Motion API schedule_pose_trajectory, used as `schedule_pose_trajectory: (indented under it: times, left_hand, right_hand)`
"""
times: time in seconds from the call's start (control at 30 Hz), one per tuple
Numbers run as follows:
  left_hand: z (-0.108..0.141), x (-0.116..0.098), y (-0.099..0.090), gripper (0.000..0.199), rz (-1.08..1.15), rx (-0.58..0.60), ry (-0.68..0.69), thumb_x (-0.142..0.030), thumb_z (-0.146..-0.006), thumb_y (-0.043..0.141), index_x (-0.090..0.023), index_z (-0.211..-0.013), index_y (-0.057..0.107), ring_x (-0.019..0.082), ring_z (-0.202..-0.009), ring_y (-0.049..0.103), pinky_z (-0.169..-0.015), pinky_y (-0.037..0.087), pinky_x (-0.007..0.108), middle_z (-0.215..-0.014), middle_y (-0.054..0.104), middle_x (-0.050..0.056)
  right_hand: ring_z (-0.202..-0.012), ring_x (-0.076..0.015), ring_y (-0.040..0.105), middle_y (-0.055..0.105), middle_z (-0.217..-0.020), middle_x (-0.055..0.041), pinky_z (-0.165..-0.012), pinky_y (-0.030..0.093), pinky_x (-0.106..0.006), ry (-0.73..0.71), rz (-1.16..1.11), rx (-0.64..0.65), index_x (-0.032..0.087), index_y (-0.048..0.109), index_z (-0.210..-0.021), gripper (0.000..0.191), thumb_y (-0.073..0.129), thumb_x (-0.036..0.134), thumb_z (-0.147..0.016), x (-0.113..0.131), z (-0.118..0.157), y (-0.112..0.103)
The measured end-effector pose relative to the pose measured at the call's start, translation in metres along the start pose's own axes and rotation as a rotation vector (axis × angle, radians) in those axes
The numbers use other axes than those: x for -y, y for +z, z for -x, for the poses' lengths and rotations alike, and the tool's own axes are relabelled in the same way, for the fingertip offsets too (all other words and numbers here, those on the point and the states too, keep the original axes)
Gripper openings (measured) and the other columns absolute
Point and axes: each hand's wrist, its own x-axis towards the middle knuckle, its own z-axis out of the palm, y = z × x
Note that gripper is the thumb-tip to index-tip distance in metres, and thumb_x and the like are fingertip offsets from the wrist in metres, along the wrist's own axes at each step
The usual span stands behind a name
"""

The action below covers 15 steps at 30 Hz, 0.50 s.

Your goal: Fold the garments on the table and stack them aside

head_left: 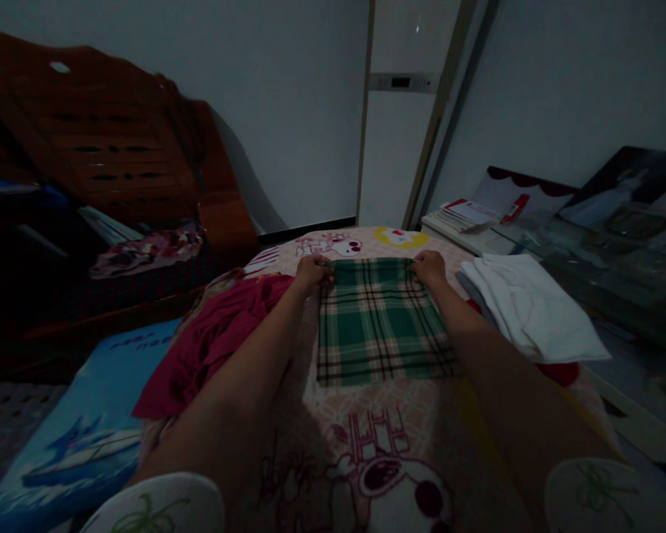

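A green plaid cloth (380, 322) lies flat in a near-rectangle on a patterned pink cover (333, 414). At its far left corner, my left hand (314, 272) pinches the edge. The far right corner is pinched by my right hand (430, 268). Both arms reach forward along the sides of the cloth. Left of the left forearm is a crumpled dark red garment (222, 337). Beyond the right forearm, folded white clothing (536, 303) is stacked over a grey and a red piece.
A carved wooden bench (105, 155) stands at the left, with a blue picture board (100, 414) below it. At the right are papers (463, 215) and a glass table (604, 252). A tall white cabinet-like unit (394, 148) is at the back wall.
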Motion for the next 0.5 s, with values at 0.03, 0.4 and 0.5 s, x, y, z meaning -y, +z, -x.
schedule_pose_trajectory:
  times: [0.03,0.4,0.5]
  left_hand:
    - [0.006,-0.005,-0.003,0.015,0.042,0.016,0.024,-0.003,-0.073,0.064,-0.014,-0.082,0.058,0.008,-0.048,0.057,-0.050,0.046,0.018,-0.058,0.057,-0.005]
    - [0.109,-0.007,-0.039,0.033,-0.291,0.388,0.323,-0.008,-0.068,0.066,-0.015,-0.099,0.074,0.013,-0.058,0.062,-0.058,0.049,0.021,-0.068,0.069,-0.001]
    - [0.126,0.018,-0.034,0.031,-0.436,0.448,0.441,-0.009,-0.063,0.070,-0.018,-0.092,0.078,0.018,-0.081,0.069,-0.075,0.052,0.023,-0.087,0.076,0.001]
  right_hand:
    - [-0.070,-0.0213,0.070,0.072,-0.073,-0.0080,-0.067,0.054,-0.028,-0.006,-0.062,-0.024,0.012,0.072,-0.092,0.019,0.064,0.015,-0.076,-0.001,0.004,-0.006]
    - [-0.064,-0.0182,0.064,0.070,-0.071,-0.0033,-0.061,0.049,-0.026,-0.227,-0.292,-0.060,0.015,0.072,-0.082,0.019,0.062,0.015,-0.066,-0.049,0.114,-0.060]
    - [-0.069,-0.0187,0.065,0.073,-0.073,-0.0038,-0.067,0.049,-0.027,-0.323,-0.198,0.049,0.016,0.074,-0.077,0.017,0.063,0.014,-0.064,-0.060,0.146,-0.061]
